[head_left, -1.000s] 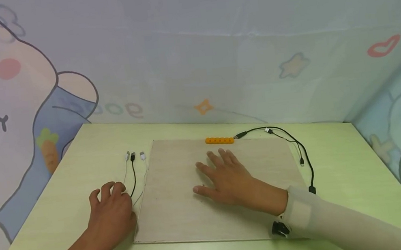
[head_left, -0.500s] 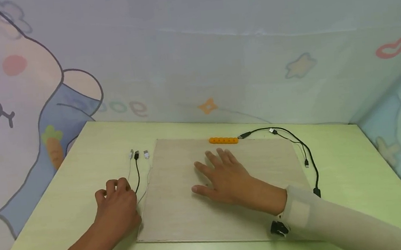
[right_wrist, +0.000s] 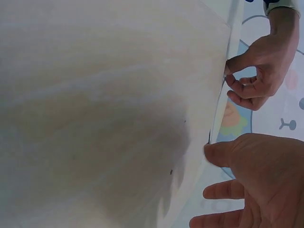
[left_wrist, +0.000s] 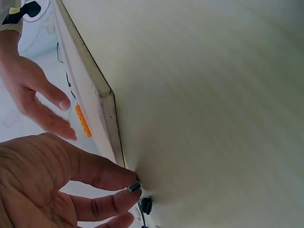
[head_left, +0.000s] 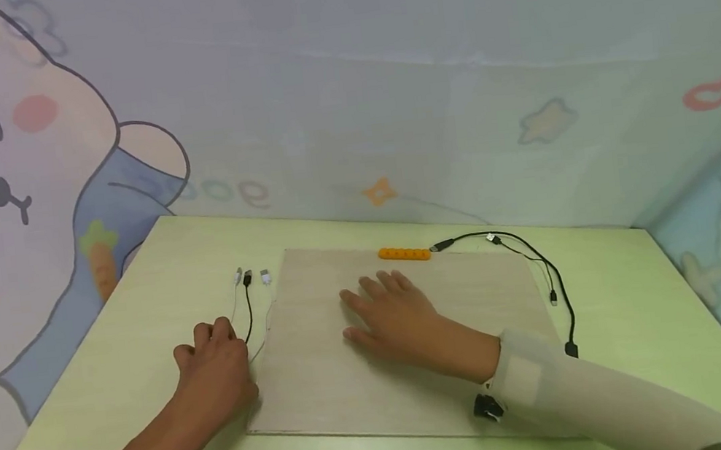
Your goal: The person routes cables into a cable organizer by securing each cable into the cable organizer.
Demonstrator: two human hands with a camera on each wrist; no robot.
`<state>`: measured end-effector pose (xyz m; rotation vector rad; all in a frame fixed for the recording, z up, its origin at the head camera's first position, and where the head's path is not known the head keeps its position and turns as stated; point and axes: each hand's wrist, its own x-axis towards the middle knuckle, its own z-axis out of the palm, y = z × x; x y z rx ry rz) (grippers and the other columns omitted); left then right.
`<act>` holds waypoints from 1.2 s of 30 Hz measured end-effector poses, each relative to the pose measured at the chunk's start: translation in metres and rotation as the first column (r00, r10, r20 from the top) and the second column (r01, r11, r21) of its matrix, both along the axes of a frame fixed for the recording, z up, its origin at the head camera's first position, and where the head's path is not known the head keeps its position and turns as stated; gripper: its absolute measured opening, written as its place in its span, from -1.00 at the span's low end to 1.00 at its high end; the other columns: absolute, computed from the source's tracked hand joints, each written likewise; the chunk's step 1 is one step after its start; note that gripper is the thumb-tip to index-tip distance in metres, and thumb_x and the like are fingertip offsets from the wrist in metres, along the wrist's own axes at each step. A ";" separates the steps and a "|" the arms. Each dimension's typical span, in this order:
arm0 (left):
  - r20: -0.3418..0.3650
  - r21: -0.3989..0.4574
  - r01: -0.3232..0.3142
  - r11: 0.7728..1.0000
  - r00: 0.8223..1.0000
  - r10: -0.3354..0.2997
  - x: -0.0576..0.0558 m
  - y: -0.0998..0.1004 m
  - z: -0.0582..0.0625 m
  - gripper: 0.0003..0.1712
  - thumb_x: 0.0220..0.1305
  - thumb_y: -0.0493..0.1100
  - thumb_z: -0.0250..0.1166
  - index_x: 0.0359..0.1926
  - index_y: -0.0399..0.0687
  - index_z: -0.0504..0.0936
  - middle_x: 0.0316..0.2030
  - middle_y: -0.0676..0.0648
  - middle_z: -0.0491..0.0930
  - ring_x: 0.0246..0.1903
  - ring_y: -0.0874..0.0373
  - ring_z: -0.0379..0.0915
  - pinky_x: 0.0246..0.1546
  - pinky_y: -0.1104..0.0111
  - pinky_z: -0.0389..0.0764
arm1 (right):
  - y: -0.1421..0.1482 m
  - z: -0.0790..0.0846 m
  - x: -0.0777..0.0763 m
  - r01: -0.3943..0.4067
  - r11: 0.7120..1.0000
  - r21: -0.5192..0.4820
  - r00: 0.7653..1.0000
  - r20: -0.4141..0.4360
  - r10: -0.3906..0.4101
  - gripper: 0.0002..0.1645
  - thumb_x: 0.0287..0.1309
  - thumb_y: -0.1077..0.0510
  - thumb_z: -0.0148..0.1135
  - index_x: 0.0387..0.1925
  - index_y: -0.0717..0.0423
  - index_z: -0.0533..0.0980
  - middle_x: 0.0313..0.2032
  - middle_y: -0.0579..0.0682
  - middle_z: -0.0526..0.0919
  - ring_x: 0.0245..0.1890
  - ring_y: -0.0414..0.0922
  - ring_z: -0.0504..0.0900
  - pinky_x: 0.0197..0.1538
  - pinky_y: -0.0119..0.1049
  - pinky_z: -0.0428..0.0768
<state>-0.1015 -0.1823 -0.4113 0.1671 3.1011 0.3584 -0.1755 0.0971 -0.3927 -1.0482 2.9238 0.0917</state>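
Note:
My left hand is beside the left edge of a thin pale board. In the left wrist view its thumb and index finger pinch a small metal-tipped cable plug. A black plug lies just past those fingertips. White and black cables run out from under this hand to a white plug, a black USB plug and a white USB plug. Over the board is my right hand, fingers spread and holding nothing; I cannot tell whether it touches the surface.
An orange cable holder with several notches lies at the board's back edge. Right of it, a thick black cable curves around the board's corner, beside a thinner black cable. A printed cloth hangs behind the table.
The head view has shifted slightly. My right hand has moved a little left over the board, fingers still spread. My left hand has stayed at nearly the same place beside the board.

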 end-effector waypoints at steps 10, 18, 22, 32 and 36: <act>0.001 -0.005 -0.018 1.000 1.000 0.018 0.006 -0.012 0.000 -0.74 0.03 -0.48 0.33 -0.61 -0.11 0.52 -0.12 -0.23 0.43 0.09 -0.39 0.29 -0.07 -0.20 0.34 | -0.026 0.007 -0.011 -0.174 0.981 0.083 0.947 -0.259 0.190 -0.51 0.60 -0.08 0.37 0.41 -0.08 0.59 0.39 0.11 0.69 0.45 0.21 0.67 0.52 0.10 0.63; -0.032 0.009 -0.028 1.000 0.999 0.028 0.011 -0.015 -0.002 -0.74 0.01 -0.48 0.38 -0.61 -0.11 0.54 -0.10 -0.25 0.45 0.21 -0.47 0.29 0.09 -0.39 0.36 | -0.044 0.008 -0.031 -0.334 0.934 0.123 0.870 -0.342 0.356 -0.74 0.58 0.02 0.33 0.18 -0.10 0.68 0.26 0.00 0.76 0.33 0.01 0.76 0.28 -0.11 0.77; -0.030 0.000 -0.036 0.999 0.999 0.036 0.013 -0.015 -0.003 -0.77 0.03 -0.47 0.37 -0.59 -0.13 0.57 -0.11 -0.25 0.46 0.21 -0.47 0.30 0.12 -0.43 0.36 | -0.049 0.004 -0.035 -0.348 0.924 0.158 0.855 -0.351 0.382 -0.76 0.58 0.02 0.32 0.17 -0.12 0.70 0.25 -0.04 0.76 0.30 -0.03 0.76 0.26 -0.16 0.77; -0.058 -0.010 -0.051 0.999 0.997 0.050 0.012 -0.020 -0.003 -0.79 0.08 -0.46 0.32 -0.57 -0.13 0.58 -0.16 -0.21 0.47 0.11 -0.38 0.35 0.14 -0.44 0.35 | -0.068 -0.001 -0.041 -0.346 0.919 0.189 0.830 -0.395 0.394 -0.77 0.60 0.05 0.27 0.15 -0.15 0.71 0.18 -0.10 0.75 0.28 -0.08 0.75 0.27 -0.21 0.73; -0.030 -0.019 -0.061 0.998 0.998 0.061 0.013 -0.022 -0.004 -0.81 0.09 -0.44 0.33 -0.56 -0.12 0.59 -0.15 -0.20 0.47 0.10 -0.38 0.35 0.17 -0.46 0.35 | -0.075 -0.003 -0.044 -0.368 0.907 0.204 0.798 -0.432 0.421 -0.77 0.61 0.04 0.23 0.13 -0.17 0.71 0.15 -0.12 0.76 0.26 -0.09 0.75 0.28 -0.22 0.72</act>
